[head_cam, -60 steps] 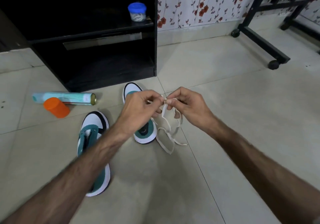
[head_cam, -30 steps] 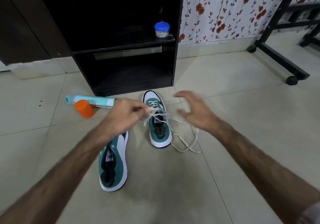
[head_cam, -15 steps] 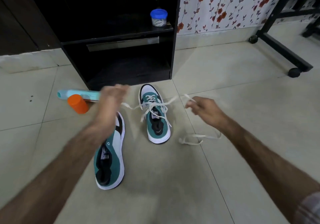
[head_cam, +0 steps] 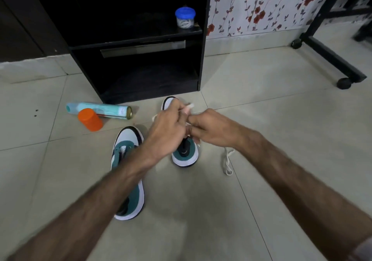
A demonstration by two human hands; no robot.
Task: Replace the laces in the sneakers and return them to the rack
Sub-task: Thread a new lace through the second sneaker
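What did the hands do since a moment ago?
The left hand and right hand, apart half a second ago, came together over the far sneaker, both pinching the white lace. The near sneaker and orange cap stayed put.

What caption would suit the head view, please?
Both hands hold a white lace over one sneaker, the other sneaker beside it.

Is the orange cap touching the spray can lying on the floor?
Cannot tell. In the head view the orange cap overlaps the spray can, hiding any contact or gap.
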